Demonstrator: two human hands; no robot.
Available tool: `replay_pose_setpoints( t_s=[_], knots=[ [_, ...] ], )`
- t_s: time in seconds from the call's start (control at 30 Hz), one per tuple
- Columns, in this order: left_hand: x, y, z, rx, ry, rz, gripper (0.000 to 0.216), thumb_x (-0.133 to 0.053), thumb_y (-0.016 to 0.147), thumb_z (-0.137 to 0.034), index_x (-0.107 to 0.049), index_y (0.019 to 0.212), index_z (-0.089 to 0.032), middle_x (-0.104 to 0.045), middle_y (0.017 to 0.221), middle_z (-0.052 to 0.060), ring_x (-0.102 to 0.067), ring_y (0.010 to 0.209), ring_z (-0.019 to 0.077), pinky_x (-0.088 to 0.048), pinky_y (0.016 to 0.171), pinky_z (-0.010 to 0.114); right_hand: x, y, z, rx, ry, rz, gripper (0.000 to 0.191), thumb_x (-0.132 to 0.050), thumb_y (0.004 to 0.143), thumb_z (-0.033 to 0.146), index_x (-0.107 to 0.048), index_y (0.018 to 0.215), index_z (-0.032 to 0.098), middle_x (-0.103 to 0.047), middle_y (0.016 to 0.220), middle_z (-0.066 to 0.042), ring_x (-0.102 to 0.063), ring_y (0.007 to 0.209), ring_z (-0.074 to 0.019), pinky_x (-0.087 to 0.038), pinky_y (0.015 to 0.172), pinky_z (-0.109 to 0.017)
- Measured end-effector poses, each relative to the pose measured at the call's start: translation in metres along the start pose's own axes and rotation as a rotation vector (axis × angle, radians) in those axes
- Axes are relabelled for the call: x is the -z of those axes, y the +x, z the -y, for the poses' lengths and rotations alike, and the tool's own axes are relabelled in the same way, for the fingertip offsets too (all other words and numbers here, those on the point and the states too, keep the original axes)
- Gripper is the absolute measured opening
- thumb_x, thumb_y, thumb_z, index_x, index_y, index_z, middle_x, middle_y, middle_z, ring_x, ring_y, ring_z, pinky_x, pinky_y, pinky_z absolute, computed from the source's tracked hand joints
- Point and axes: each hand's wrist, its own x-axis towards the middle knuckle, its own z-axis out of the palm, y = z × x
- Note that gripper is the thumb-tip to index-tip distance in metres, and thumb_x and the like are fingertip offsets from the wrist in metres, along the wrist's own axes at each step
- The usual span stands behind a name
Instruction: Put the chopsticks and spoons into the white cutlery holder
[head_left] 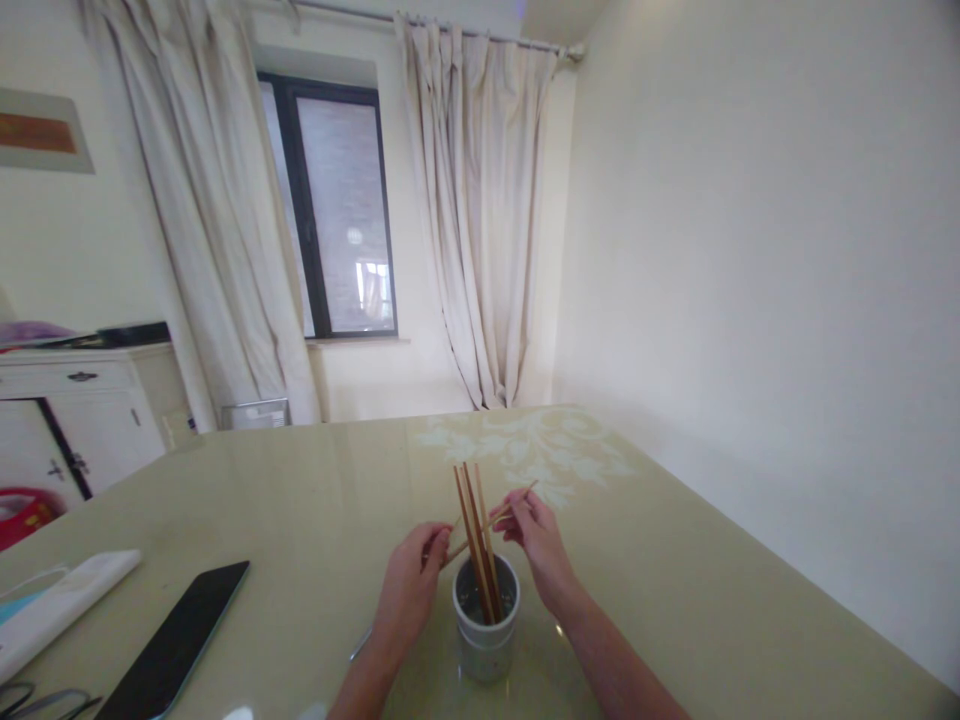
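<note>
A pale grey round holder stands upright on the table close in front of me. Several wooden chopsticks, some dark brown and some lighter, lean together inside it with their upper ends well above the rim. On the left of them, my left hand is closed in a pinch on a light wooden chopstick. That stick slants up to the right, across the upright bunch, and my right hand pinches its upper end. A thin tip also shows above my left fingers; whether it is a second stick I cannot tell.
The glossy greenish table carries a black tablet-like slab, a white power strip and some cables at the left. A small metallic object lies partly behind my left forearm. Beyond are a white cabinet, curtains and a wall.
</note>
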Motion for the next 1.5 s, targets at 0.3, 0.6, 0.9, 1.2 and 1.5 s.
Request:
replay_pose_setpoints(
  t_s=[0.3,0.6,0.9,1.2,1.5],
  knots=[
    [0.012,-0.006,0.003,0.080,0.707,0.125,0.017,-0.053,0.096,-0.022,-0.069,0.097,-0.021,-0.074,0.109,0.009,-0.066,0.109,0.0260,-0.045,0.095,0.034,0.049,0.013,0.056,0.330,0.378,-0.295,0.051,-0.100,0.062,0.044,-0.072,0.099,0.024,-0.079,0.090,0.001,-0.071,0.077,-0.0108,-0.060,0.076,-0.021],
    [0.010,-0.008,-0.003,0.134,0.733,0.156,0.014,-0.053,0.097,-0.021,-0.067,0.098,-0.021,-0.075,0.108,0.009,-0.067,0.109,0.0260,-0.045,0.092,0.033,0.021,-0.009,0.062,0.330,0.198,-0.098,0.044,-0.091,0.078,0.048,-0.081,0.112,0.022,-0.072,0.080,-0.001,-0.059,0.064,-0.0097,-0.053,0.060,-0.020],
    [0.007,-0.009,-0.004,0.161,0.748,0.168,0.017,-0.052,0.100,-0.022,-0.068,0.104,-0.019,-0.076,0.109,0.010,-0.068,0.110,0.0267,-0.046,0.093,0.034,-0.023,-0.038,0.041,0.264,-0.276,0.171,0.029,-0.082,0.086,0.047,-0.076,0.096,0.021,-0.078,0.073,-0.004,-0.060,0.059,-0.0161,-0.047,0.054,-0.026],
    [-0.001,-0.011,-0.005,0.128,0.759,0.129,0.020,-0.050,0.099,-0.018,-0.069,0.095,-0.019,-0.076,0.107,0.011,-0.069,0.106,0.0253,-0.046,0.088,0.032,-0.019,-0.041,0.037,0.421,-0.494,0.053,0.032,-0.070,0.095,0.049,-0.076,0.083,0.020,-0.068,0.071,-0.003,-0.056,0.064,-0.0170,-0.044,0.061,-0.029],
    [-0.001,-0.003,0.001,0.057,0.283,0.050,0.020,-0.053,0.095,-0.033,-0.068,0.090,-0.021,-0.076,0.090,0.008,-0.071,0.082,0.0230,-0.049,0.076,0.032,-0.003,-0.004,0.001,-0.023,-0.193,0.000,0.048,-0.078,0.078,0.065,-0.072,0.085,0.019,-0.062,0.070,0.000,-0.046,0.055,-0.0130,-0.034,0.050,-0.025]
  ],
)
